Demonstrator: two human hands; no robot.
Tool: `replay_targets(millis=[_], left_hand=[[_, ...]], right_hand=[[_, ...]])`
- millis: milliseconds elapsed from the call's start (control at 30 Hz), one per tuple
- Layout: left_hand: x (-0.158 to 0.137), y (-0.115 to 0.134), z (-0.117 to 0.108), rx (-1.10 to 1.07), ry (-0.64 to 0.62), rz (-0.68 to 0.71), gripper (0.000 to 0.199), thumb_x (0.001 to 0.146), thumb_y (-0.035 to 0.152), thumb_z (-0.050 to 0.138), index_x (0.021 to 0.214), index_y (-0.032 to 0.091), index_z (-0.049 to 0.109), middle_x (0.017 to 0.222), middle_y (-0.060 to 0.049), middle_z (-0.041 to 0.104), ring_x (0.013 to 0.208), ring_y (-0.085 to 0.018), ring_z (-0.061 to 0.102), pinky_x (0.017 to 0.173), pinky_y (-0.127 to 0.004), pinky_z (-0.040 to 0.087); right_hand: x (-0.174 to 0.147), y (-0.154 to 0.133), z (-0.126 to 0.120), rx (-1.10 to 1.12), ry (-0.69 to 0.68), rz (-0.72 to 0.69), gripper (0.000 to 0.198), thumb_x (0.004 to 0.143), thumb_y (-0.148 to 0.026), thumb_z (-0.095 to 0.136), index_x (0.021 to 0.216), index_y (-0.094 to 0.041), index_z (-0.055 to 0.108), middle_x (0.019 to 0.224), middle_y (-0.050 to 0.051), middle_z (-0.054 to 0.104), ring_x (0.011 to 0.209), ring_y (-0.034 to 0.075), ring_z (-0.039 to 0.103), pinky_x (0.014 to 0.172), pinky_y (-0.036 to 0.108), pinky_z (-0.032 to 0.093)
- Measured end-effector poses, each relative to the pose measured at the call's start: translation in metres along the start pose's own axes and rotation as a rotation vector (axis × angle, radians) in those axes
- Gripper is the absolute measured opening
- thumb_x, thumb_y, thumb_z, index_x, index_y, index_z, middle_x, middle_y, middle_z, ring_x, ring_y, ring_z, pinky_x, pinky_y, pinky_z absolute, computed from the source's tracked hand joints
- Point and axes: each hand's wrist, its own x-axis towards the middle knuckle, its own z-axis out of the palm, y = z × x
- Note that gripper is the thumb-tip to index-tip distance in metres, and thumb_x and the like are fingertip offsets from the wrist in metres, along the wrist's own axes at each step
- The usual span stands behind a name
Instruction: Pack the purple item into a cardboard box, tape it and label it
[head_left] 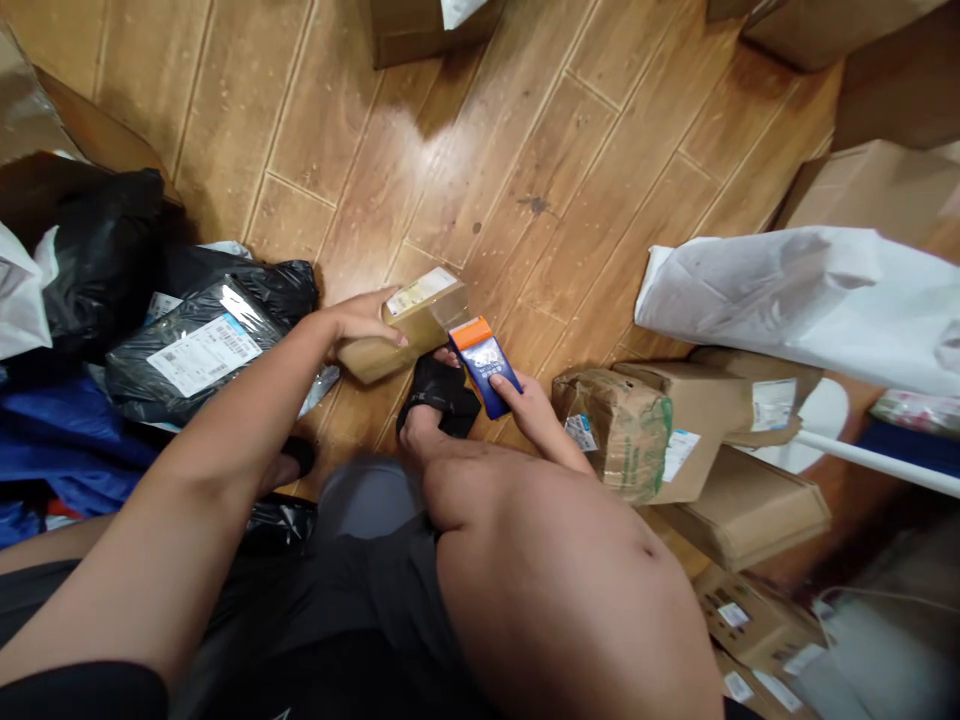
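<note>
My left hand point(371, 318) grips a small brown cardboard box point(409, 335) by its near left end, with the thumb along its side. A white and yellow label lies on the box's upper face, and shiny clear tape crosses its right end. To the right of the box, my right hand point(523, 400) pinches a flat blue packet point(487, 372) with an orange top edge and white printing. The packet's upper corner comes close to the box; I cannot tell whether they touch. Below both is my foot in a black sandal point(439, 395).
Black plastic parcels point(202, 345) with labels are heaped at the left beside blue plastic point(67, 430). Taped cardboard boxes point(615, 430) and a long white wrapped package point(795, 300) lie at the right. Another carton point(420, 35) stands at the top on the wooden floor point(517, 190).
</note>
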Motion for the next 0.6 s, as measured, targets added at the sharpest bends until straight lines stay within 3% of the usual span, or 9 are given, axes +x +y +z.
replay_targets(millis=[67, 133, 233, 300, 333, 467, 600], left_hand=[[-0.004, -0.009, 0.018, -0.179, -0.042, -0.018, 0.114, 0.067, 0.068, 0.087, 0.165, 0.026, 0.045, 0.149, -0.005, 0.069, 0.128, -0.033, 0.069, 0.108, -0.039, 0.056], [-0.011, -0.015, 0.033, -0.218, 0.022, -0.074, 0.11, 0.072, 0.07, 0.083, 0.166, 0.027, 0.044, 0.154, -0.006, 0.065, 0.134, -0.033, 0.066, 0.112, -0.04, 0.054], [-0.027, -0.013, 0.048, -0.023, 0.295, -0.125, 0.1, 0.079, 0.069, 0.079, 0.162, 0.021, 0.049, 0.16, -0.015, 0.057, 0.15, -0.04, 0.051, 0.125, -0.048, 0.041], [-0.039, -0.001, 0.055, 0.201, 0.499, -0.13, 0.088, 0.085, 0.063, 0.078, 0.157, 0.018, 0.052, 0.157, -0.02, 0.055, 0.152, -0.045, 0.045, 0.127, -0.055, 0.035], [-0.043, 0.007, 0.059, 0.298, 0.536, -0.112, 0.079, 0.089, 0.06, 0.076, 0.153, 0.018, 0.054, 0.153, -0.022, 0.057, 0.15, -0.046, 0.046, 0.126, -0.058, 0.035], [-0.04, 0.04, 0.068, 0.472, 0.348, -0.085, 0.054, 0.092, 0.048, 0.077, 0.134, 0.018, 0.061, 0.135, -0.021, 0.067, 0.13, -0.042, 0.062, 0.112, -0.051, 0.049], [-0.015, 0.057, 0.065, 0.57, 0.268, -0.251, 0.075, 0.08, 0.048, 0.089, 0.14, 0.015, 0.057, 0.135, -0.022, 0.068, 0.125, -0.041, 0.067, 0.106, -0.045, 0.054]], right_hand=[[-0.003, -0.005, -0.002, -0.02, 0.005, 0.013, 0.069, 0.08, -0.087, 0.07, 0.085, -0.018, 0.072, 0.075, 0.003, 0.066, 0.069, 0.019, 0.057, 0.063, 0.03, 0.047], [0.003, -0.01, 0.001, -0.036, -0.002, 0.019, 0.068, 0.082, -0.085, 0.07, 0.087, -0.017, 0.072, 0.077, 0.003, 0.067, 0.069, 0.018, 0.056, 0.063, 0.029, 0.047], [0.018, -0.016, 0.012, -0.043, -0.03, 0.013, 0.068, 0.084, -0.085, 0.067, 0.09, -0.017, 0.073, 0.081, 0.004, 0.07, 0.07, 0.018, 0.059, 0.064, 0.028, 0.048], [0.027, -0.017, 0.019, -0.043, -0.031, 0.01, 0.068, 0.084, -0.085, 0.067, 0.091, -0.017, 0.075, 0.082, 0.004, 0.072, 0.07, 0.018, 0.061, 0.064, 0.028, 0.048], [0.031, -0.017, 0.022, -0.04, -0.024, 0.013, 0.069, 0.083, -0.085, 0.068, 0.091, -0.017, 0.075, 0.083, 0.005, 0.073, 0.07, 0.019, 0.062, 0.064, 0.028, 0.049], [0.041, -0.014, 0.029, -0.016, 0.009, 0.039, 0.068, 0.081, -0.085, 0.07, 0.091, -0.018, 0.077, 0.086, 0.008, 0.078, 0.072, 0.02, 0.067, 0.064, 0.029, 0.053], [0.045, -0.008, 0.034, 0.002, 0.02, 0.033, 0.068, 0.082, -0.086, 0.068, 0.087, -0.018, 0.076, 0.085, 0.009, 0.078, 0.076, 0.023, 0.069, 0.064, 0.029, 0.054]])
